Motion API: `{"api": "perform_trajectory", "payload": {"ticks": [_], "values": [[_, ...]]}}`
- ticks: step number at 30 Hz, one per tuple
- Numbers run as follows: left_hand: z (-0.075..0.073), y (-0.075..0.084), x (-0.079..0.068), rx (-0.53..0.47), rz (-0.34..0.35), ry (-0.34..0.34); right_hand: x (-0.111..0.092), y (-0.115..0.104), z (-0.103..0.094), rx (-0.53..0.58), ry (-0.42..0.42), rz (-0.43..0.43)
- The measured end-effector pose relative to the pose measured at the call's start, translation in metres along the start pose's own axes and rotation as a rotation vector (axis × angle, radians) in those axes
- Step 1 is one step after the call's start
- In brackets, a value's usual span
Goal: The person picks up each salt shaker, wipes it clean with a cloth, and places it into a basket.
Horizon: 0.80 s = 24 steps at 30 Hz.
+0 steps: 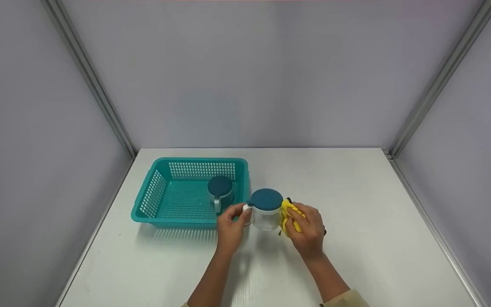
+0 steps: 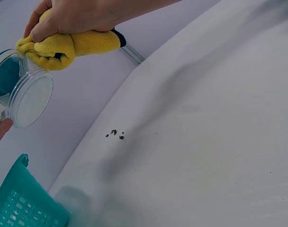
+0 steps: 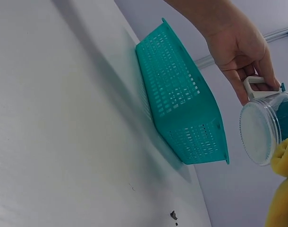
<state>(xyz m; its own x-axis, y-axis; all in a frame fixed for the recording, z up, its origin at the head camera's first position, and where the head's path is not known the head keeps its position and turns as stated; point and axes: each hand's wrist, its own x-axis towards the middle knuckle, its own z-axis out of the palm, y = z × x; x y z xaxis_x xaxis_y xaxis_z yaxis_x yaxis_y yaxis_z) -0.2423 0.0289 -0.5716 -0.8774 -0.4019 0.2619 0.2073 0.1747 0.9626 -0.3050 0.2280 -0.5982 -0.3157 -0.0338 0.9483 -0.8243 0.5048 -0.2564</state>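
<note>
A clear jar (image 1: 266,219) with a dark blue lid and a white handle is held up above the table. My left hand (image 1: 230,228) grips its handle (image 3: 254,87), fingers curled through the loop in the right wrist view. A folded yellow cloth (image 1: 291,215) with dark edging is bunched in my right hand (image 1: 309,230), which presses it against the jar's right side. The left wrist view shows the cloth (image 2: 63,47) touching the glass near the jar's base (image 2: 33,99).
A teal perforated basket (image 1: 143,217) stands left of the hands, with a second blue-lidded jar (image 1: 220,187) upright inside at its right. Small dark specks (image 2: 114,132) lie on the white table (image 1: 356,256). Grey panels (image 1: 245,76) enclose the back and sides.
</note>
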Motion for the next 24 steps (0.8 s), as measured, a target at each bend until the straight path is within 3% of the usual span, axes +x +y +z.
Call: {"api": "perform_trajectory", "payload": {"ticks": [9, 16, 24], "values": [[-0.001, 0.030, -0.007, 0.001, -0.027, -0.027, 0.003, 0.004, 0.001, -0.048, -0.058, 0.080], [0.004, 0.000, -0.003, -0.029, -0.081, -0.016, 0.002, 0.006, 0.001, -0.063, -0.082, 0.111], [0.005, -0.004, -0.004, -0.056, -0.081, -0.030, -0.006, 0.009, 0.003, -0.079, -0.110, 0.123]]}}
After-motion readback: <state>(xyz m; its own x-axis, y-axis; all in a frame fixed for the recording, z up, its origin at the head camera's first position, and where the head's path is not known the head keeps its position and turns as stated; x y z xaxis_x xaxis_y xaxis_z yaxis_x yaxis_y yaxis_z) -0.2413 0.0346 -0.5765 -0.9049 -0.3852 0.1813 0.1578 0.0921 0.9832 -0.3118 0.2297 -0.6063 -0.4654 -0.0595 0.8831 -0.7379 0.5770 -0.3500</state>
